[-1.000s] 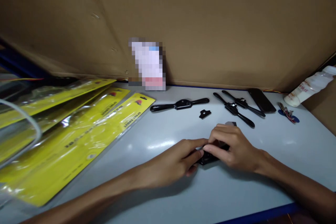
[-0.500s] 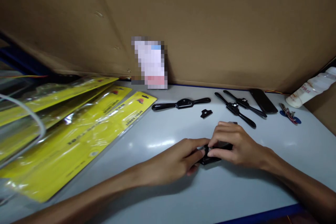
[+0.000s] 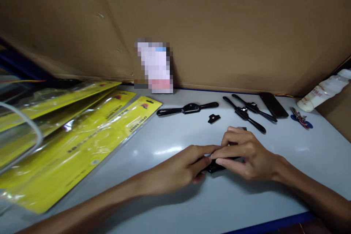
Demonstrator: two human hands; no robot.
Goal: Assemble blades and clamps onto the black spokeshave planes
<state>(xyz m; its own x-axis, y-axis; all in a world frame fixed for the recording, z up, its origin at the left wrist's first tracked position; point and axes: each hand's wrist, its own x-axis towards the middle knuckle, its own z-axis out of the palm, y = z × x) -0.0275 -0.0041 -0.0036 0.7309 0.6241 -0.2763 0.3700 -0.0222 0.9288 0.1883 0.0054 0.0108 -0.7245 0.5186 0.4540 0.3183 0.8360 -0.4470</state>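
Observation:
My left hand (image 3: 189, 166) is closed on a black metal spokeshave (image 3: 215, 168), low over the middle of the table. Mostly covered by my fingers, the tool shows only its lower edge and dark parts behind. My right hand (image 3: 248, 153) meets the left at the tool's centre, thumb and index fingertips pinched close together; whatever lies between them is hidden. Past my hands lie a small black notched metal plate (image 3: 213, 118) and a whole spokeshave (image 3: 191, 108). Farther right rest two more spokeshaves, a nearer one (image 3: 244, 114) and one behind (image 3: 253, 107).
Yellow blister packs (image 3: 90, 146) overlap on the left, crossed by a white cable (image 3: 35, 120). A blurred-out upright item (image 3: 159, 67) leans on the cardboard wall (image 3: 208, 25). At the right are a dark phone-like slab (image 3: 273, 105), keys (image 3: 301, 117) and a plastic bottle (image 3: 323, 91).
My right index finger has stretched forward and left over the tool's centre, covering the spot where a small gap showed. My left hand keeps its hold. The view has shifted slightly.

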